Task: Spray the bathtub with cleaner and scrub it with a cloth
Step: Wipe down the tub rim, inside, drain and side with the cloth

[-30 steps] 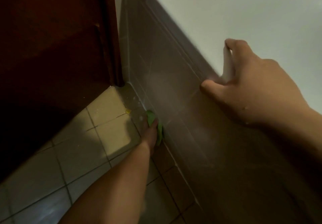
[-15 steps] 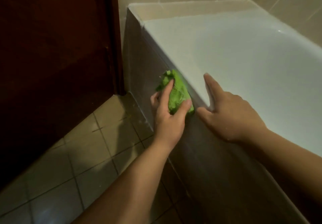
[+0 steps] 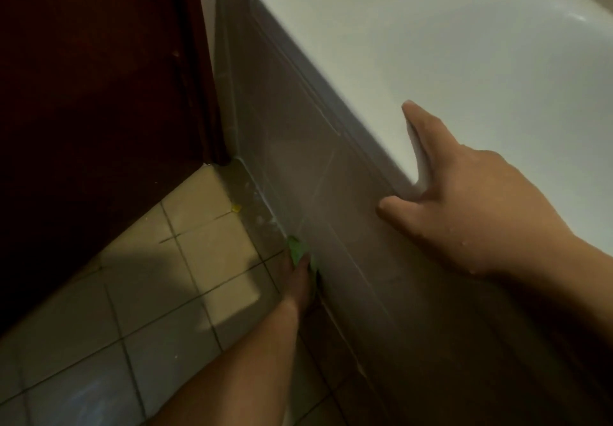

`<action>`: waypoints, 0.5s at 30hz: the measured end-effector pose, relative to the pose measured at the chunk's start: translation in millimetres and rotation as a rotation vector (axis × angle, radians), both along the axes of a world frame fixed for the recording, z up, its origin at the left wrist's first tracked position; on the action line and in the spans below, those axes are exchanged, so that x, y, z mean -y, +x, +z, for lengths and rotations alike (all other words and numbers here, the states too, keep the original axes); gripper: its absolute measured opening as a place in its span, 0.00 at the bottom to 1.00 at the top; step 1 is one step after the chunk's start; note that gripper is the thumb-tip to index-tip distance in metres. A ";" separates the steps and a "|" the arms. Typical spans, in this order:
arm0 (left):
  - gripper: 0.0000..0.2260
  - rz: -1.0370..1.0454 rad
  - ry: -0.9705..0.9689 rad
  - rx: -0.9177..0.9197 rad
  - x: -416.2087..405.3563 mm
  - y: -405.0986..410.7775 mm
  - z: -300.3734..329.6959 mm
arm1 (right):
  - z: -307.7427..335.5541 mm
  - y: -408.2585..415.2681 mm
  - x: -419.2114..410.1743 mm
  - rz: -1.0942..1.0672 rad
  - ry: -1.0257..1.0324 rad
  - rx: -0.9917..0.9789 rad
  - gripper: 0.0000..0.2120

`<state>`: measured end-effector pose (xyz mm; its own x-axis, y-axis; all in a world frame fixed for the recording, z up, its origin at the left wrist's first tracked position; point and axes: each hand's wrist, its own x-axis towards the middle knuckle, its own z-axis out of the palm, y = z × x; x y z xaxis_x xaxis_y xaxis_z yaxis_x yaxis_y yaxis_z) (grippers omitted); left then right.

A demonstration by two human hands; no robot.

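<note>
The left hand [image 3: 300, 279] reaches down to the foot of the bathtub's tiled side panel [image 3: 331, 193], its fingers pressing one green cloth [image 3: 298, 250] against the panel where it meets the floor [image 3: 185, 260]; how tightly they curl cannot be told. The cloth looks soft, light and damp, best bunched under the fingertips so it does not slide. The right hand [image 3: 477, 206] braces on the one bathtub [image 3: 431, 61], fingers spread over the smooth, probably slippery rim, thumb on the panel, holding nothing. No spray bottle is visible.
</note>
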<state>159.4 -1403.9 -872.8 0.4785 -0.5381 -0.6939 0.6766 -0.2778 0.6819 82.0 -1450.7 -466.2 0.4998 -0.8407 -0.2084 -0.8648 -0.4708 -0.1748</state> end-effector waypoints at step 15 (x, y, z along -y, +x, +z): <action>0.25 -0.024 -0.416 0.728 -42.3 -22.3 252.0 | 8.8 3.1 -12.1 -0.052 0.027 0.008 0.31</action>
<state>137.2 -1361.6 -620.8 0.7157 -0.6972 0.0412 0.0247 0.0842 0.9961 85.1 -1438.7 -457.4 0.4576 -0.8594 -0.2279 -0.8863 -0.4205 -0.1938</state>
